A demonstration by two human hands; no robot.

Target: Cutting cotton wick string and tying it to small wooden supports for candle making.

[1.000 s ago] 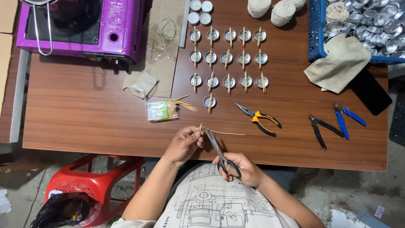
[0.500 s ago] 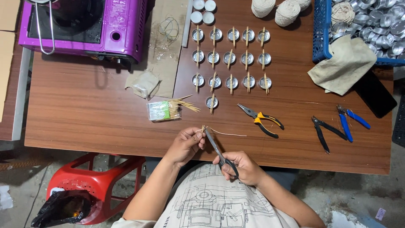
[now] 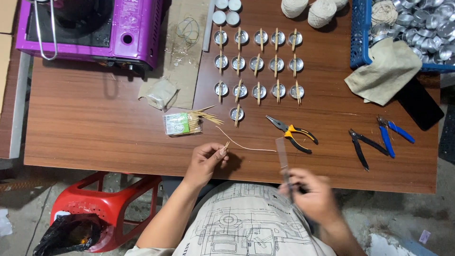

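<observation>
The left hand [image 3: 207, 161] pinches a small wooden stick [image 3: 226, 145] between thumb and fingertips, closed tight on it, near the front edge of the brown table [image 3: 95, 123]; a thin pale wick string [image 3: 246, 146] trails from the stick across the wood toward the right. The right hand [image 3: 310, 196] is blurred, its fingers curled round the handles of a pair of scissors [image 3: 283, 159], whose blades point up the table, apart from the string; how far the blades are open cannot be told. Just beyond the left hand lies a green packet of toothpicks [image 3: 182, 123], spilling sticks; past it stand rows of small metal cups [image 3: 258, 64], each with a stick laid across. Yellow-handled pliers [image 3: 294, 135] lie just right of the string; blue-handled cutters [image 3: 391, 135] sit farther right; a purple stove [image 3: 90, 26], a beige cloth [image 3: 384, 71] and a blue basket [image 3: 360, 33] line the far side.
</observation>
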